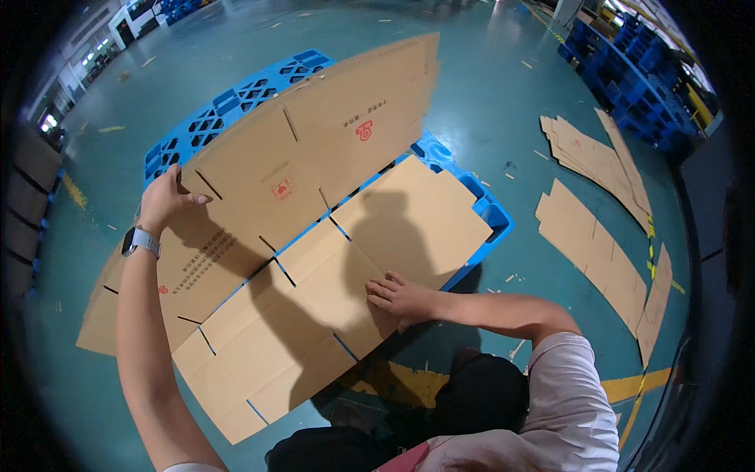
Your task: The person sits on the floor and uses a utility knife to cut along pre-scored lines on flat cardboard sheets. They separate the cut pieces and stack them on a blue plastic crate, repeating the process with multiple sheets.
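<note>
A slotted brown cardboard sheet (pixel 314 181) with red and dark print stands tilted up on a blue plastic pallet (pixel 491 216). My left hand (pixel 171 198) is closed over its upper left edge, thumb on the printed face and fingers behind, partly hidden. Other sheet edges show along its top, so it may be more than one layer. In front lies a plain slotted cardboard sheet (pixel 314 275), flat on the pallet. On its near edge rests my right hand (pixel 403 299), fingers stretched out and palm down.
Loose cardboard sheets (pixel 590 244) lie on the green floor at the right, by yellow-black tape. Blue pallets (pixel 629 79) are stacked at the far right. Small cardboard scraps are scattered about. My legs (pixel 480 401) are close to the pallet's near side.
</note>
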Motion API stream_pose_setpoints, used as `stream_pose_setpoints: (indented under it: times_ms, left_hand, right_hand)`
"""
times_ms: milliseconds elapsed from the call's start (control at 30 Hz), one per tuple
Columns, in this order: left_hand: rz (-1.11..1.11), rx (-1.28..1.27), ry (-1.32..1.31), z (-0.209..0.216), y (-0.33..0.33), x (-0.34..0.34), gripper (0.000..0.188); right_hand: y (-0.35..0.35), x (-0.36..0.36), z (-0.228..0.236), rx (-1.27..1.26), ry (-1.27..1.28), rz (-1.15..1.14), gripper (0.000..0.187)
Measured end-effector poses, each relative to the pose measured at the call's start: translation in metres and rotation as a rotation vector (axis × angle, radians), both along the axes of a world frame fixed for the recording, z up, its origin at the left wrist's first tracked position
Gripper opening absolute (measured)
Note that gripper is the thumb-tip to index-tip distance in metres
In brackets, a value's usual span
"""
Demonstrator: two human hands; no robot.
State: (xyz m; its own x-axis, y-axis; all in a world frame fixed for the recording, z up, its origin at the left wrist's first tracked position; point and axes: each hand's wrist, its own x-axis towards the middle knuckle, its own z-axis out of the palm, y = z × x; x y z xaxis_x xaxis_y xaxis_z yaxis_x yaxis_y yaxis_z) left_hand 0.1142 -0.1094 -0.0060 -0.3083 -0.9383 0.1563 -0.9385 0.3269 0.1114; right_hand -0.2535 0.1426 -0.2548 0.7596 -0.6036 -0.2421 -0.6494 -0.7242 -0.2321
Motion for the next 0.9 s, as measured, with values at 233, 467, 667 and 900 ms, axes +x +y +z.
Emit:
stream_pose_setpoints:
  times_ms: [233,467,667,900]
  left_hand:
    - [0.168,0.008,-0.020,0.004,-0.001,-0.005,0.062]
    - [0.171,-0.009,0.025,-0.006,-0.012,-0.005,0.065]
    - [0.175,-0.016,-0.012,-0.007,-0.014,-0.005,0.066]
    - [0.172,-0.062,-0.084,-0.015,-0.012,0.010,0.067]
  right_hand:
    - [-0.005,-0.007,0.011,-0.065,-0.169,0.133,0.076]
    - [0.023,-0.002,-0.015,-0.361,-0.069,0.142,0.060]
    - [0.021,-0.006,-0.004,-0.351,-0.086,0.205,0.048]
    - [0.001,-0.017,0.036,-0.260,-0.091,0.421,0.057]
